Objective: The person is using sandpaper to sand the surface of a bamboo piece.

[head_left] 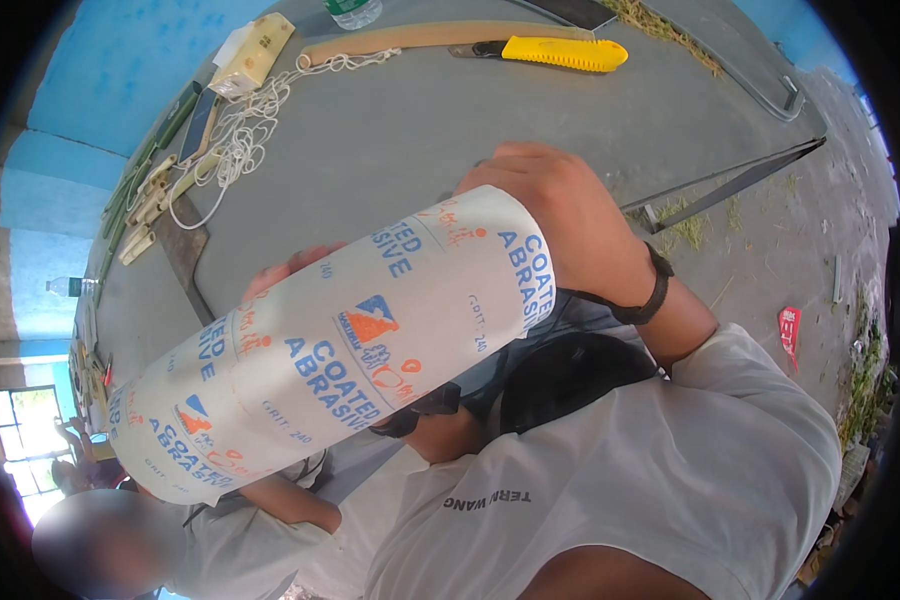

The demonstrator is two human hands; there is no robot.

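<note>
White printed sheet is curving from frame centre to lower left; right hand is curling by its right end, left hand mostly hiding behind; can't tell either grip. Uneven pulling would be risking creases.

The curved white sheet looks like paper, its printed face smooth with a soft sheen. Past it I see a ribbed yellow plastic knife handle, soft-looking white cord, a clear, glossy plastic bottle, and a dull grey surface; the white shirt is matt cloth.
</note>
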